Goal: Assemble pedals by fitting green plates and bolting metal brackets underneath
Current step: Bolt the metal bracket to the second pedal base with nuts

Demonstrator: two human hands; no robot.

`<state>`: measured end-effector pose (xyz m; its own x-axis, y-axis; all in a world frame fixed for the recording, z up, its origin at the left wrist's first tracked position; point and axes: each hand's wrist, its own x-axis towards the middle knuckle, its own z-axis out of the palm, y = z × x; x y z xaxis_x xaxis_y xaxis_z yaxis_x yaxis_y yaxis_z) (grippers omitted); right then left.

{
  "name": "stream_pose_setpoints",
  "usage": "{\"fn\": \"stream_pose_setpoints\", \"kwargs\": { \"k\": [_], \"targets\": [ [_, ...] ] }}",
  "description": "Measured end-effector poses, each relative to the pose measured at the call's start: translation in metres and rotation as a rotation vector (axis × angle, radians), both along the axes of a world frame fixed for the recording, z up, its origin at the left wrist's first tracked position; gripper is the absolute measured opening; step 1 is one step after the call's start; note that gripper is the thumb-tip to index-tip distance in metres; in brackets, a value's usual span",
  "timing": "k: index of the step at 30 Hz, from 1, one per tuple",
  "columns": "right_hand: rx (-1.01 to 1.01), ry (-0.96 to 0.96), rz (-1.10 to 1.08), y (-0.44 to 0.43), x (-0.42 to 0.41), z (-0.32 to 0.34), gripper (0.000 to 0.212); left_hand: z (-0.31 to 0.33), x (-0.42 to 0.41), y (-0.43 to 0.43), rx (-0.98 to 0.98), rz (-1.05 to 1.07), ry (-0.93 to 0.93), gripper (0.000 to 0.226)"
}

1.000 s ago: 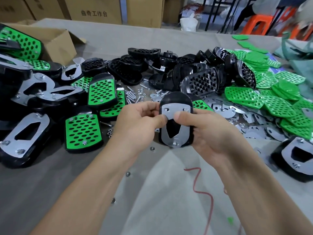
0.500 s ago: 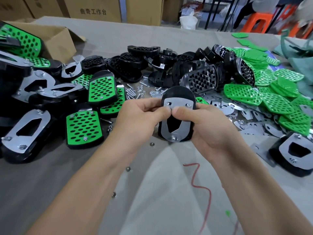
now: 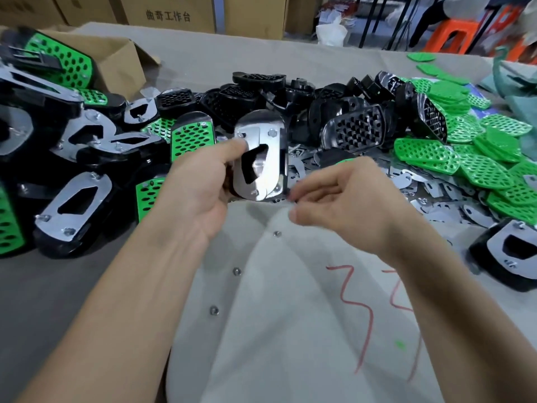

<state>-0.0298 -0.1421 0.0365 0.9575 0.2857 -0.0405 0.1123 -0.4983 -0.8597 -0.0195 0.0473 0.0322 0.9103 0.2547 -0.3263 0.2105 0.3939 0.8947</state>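
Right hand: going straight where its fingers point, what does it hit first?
Likely the lower end of the black pedal with silver metal bracket that the left hand grips; the right hand points left at it. Depth unclear, might pass below.

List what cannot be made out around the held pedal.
Head view:
1. Black pedal with silver metal bracket: motion-blurred; its plate side faces away.
2. Right hand: fingertips blurred, so any nut pinched is unreadable.
3. Left hand: fingers hidden behind the pedal it grips.
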Motion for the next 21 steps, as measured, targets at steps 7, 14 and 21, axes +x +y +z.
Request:
{"fn": "stream_pose_setpoints", "kwargs": {
  "k": [7,14,21],
  "targets": [
    [-0.471,-0.216,0.046,0.031,-0.017,-0.010,0.012,-0.003,0.001,-0.003,0.111,0.058,-0.057,0.013],
    [-0.133,-0.309,-0.201,0.015,-0.007,-0.004,0.016,-0.004,-0.015,-0.006,0.396,0.054,-0.080,0.024],
    [0.389,-0.349,-0.303,0.019,-0.006,-0.002,0.022,0.001,-0.027,-0.022,0.425,-0.002,-0.168,0.029]
  ]
}}
